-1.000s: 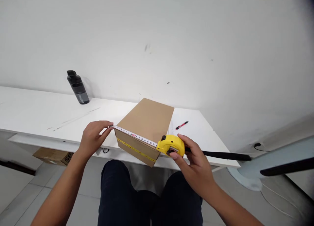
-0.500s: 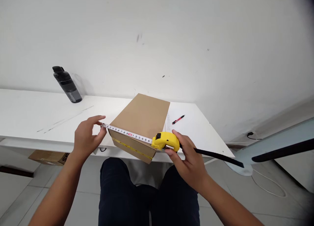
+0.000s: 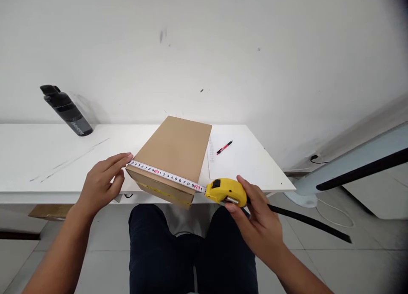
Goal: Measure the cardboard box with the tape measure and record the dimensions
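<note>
A brown cardboard box (image 3: 175,145) rests on the white table, its near end at the front edge. Along the near top edge of the box runs the white blade (image 3: 168,175) of a tape measure, its figures passing a red 10 and a red 20. My left hand (image 3: 103,179) is closed on the blade's end at the box's left corner. To the right of the box, my right hand (image 3: 259,217) grips the yellow tape measure case (image 3: 227,191), from which a black wrist strap (image 3: 309,221) hangs out to the right.
A dark bottle (image 3: 68,111) stands at the back left of the white table (image 3: 76,166). Right of the box lie white paper (image 3: 239,164) and a red and black pen (image 3: 225,147). The wall rises behind; another cardboard box (image 3: 49,211) shows below the table.
My right hand has drawn the tape measure case rightward, so more blade shows, now past 20. My left hand has its fingers closer together at the blade's end. The view has shifted slightly.
</note>
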Available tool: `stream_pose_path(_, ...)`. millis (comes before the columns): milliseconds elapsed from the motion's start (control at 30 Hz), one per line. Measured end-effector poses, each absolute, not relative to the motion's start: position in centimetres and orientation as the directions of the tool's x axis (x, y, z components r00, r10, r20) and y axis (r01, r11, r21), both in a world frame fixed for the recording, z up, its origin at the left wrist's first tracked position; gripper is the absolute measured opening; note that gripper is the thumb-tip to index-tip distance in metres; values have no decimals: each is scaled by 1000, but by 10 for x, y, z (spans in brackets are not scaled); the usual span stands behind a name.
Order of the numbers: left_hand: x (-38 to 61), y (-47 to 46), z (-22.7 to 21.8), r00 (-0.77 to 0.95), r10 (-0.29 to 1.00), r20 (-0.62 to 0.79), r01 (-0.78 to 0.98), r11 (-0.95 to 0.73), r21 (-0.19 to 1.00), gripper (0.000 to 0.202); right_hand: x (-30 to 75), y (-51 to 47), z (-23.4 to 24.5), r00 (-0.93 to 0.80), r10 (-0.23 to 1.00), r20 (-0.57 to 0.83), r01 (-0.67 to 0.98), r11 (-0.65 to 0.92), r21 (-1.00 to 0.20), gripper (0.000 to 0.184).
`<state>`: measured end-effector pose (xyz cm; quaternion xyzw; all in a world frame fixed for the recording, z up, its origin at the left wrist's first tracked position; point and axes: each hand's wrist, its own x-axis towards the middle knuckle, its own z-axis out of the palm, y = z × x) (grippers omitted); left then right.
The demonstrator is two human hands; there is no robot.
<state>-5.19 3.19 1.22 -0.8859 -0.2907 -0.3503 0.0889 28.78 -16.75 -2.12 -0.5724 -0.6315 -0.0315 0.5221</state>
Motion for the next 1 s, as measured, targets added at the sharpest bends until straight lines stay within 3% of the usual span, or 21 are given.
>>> stream_pose_path(167,-42,25,12,554,506,662,627,-776,68,48,277,-157,-18,130,644,754,790,393,-471,67)
stream_pose_path(300,-32,23,5,449,569,690,672,-723,159,48,276,-151,-21,129,640,758,799,386,-462,66)
stream_pose_path(400,-28,22,-1,411,567,714,659,-726,198,48,274,-149,-22,152,658,738,782,377,-497,63)
stream_pose_path(600,-25,21,-13,373,483,792,662,-737,137,53,277,-135,-29,204,638,743,750,386,-537,53)
stream_pose_path(833,-15,25,-15,324,485,813,734,-670,108,51,298,-90,-41,266,776,572,609,324,-724,50)
stream_pose_path(1000,-14,24,-11,346,492,799,761,-645,67,46,306,-87,-10,113,701,704,706,442,-554,52)
